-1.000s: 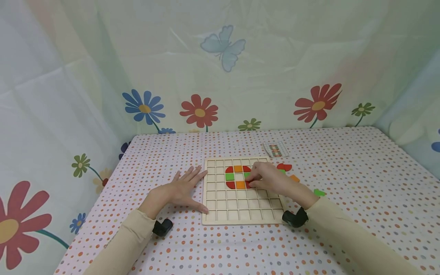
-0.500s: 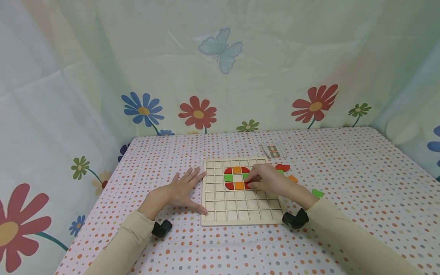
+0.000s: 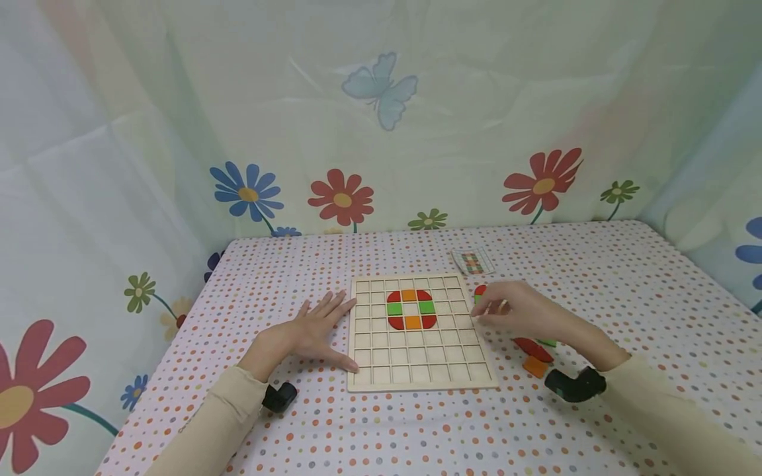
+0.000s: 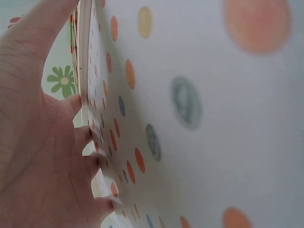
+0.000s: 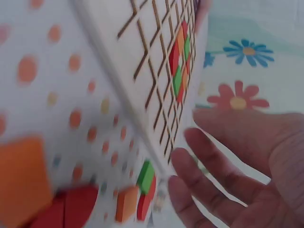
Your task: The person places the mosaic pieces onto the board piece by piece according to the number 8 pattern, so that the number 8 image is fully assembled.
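Observation:
A square wooden grid board (image 3: pixel 417 375) lies on the table. Set in its cells is a ring of flat tiles: rounded red corner tiles (image 3: pixel 428 322), orange squares (image 3: pixel 413 322) and green squares (image 3: pixel 426 307). Bare wood shows in the cell at the ring's middle. My left hand (image 3: pixel 309 336) rests at the board's left edge, fingers spread, fingertips and thumb touching it. Over the board's right edge hovers my right hand (image 3: pixel 526 317). In the right wrist view its fingers (image 5: pixel 209 156) are loosely bent and apart, with nothing between them.
Loose tiles lie right of the board: red ones (image 3: pixel 534 348), an orange one (image 3: pixel 534 365) and a green one (image 3: pixel 546 342), partly under my right hand. A printed pattern card (image 3: pixel 473 262) lies behind the board. Flowered curtains (image 3: pixel 381 152) surround the dotted tablecloth (image 3: pixel 333 436).
My right hand has let go of the red tile at the ring's lower right and moved right, off the ring. That tile now lies in its cell. The left hand stays put.

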### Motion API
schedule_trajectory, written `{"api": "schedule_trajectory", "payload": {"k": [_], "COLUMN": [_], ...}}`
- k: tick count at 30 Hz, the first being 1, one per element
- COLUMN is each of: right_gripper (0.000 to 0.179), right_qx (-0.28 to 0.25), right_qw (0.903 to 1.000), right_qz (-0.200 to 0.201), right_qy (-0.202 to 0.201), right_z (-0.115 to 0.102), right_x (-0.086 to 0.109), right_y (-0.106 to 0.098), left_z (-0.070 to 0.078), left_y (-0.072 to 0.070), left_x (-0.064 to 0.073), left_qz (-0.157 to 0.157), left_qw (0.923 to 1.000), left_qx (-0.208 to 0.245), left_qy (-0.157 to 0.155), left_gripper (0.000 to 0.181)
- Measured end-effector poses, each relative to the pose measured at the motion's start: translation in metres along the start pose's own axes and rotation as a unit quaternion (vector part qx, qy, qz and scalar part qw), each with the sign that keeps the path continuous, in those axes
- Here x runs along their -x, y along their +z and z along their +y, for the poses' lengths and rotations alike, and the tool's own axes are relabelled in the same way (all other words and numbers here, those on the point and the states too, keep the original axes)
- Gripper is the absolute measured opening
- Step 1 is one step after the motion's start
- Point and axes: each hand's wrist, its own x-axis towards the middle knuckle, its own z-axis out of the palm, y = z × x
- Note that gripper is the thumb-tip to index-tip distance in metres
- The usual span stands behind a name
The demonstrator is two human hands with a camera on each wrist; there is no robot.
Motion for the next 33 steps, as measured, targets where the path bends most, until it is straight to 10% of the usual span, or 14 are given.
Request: {"api": "schedule_trajectory", "payload": {"k": [15,33], "right_gripper": [0.015,0.028], "right_qx": [-0.004,0.023], "right_qw": [0.9951,0.9842], "right_qz": [-0.046,-0.037], "right_qy": [0.088,0.172], "right_z": [0.061,0.045], "right_x": [0.048,-0.009], "right_y": [-0.026,-0.014], "left_z": [-0.001,-0.002], "left_y": [0.002,0.002], "left_x": [0.0,0.0], "left_qz": [-0.006,0.003], "left_qw": [0.9999,1.0], "left_qx": [-0.001,0.007], "left_qy": [-0.012,0.003], "left_gripper": [0.127,0.125]}}
